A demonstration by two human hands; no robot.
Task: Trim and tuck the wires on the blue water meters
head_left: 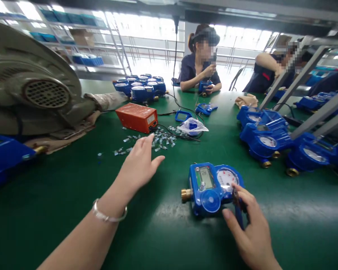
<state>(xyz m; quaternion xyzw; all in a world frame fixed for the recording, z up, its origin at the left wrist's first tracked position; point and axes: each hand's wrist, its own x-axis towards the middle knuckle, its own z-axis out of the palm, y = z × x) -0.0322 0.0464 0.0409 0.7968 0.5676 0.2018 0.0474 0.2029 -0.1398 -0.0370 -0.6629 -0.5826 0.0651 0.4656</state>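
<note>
A blue water meter [202,189] with a small display, a round dial and a brass fitting lies on the green table [163,240]. At its right side, my right hand [250,225] is closed around a dark tool [239,206], perhaps pliers, partly hidden by the fingers. My left hand [138,161] reaches forward with its fingers extended and thumb apart, holding nothing. Just beyond its fingertips lies a scatter of small clear and metallic pieces [162,139], near an orange box [138,116] with cables.
A large blower [47,93] stands at the left, near a blue meter [5,159]. More meters [266,140] sit at the right beside metal posts [281,78]. A plastic bag [193,126] lies ahead. Across the table, a person [199,63] handles another meter.
</note>
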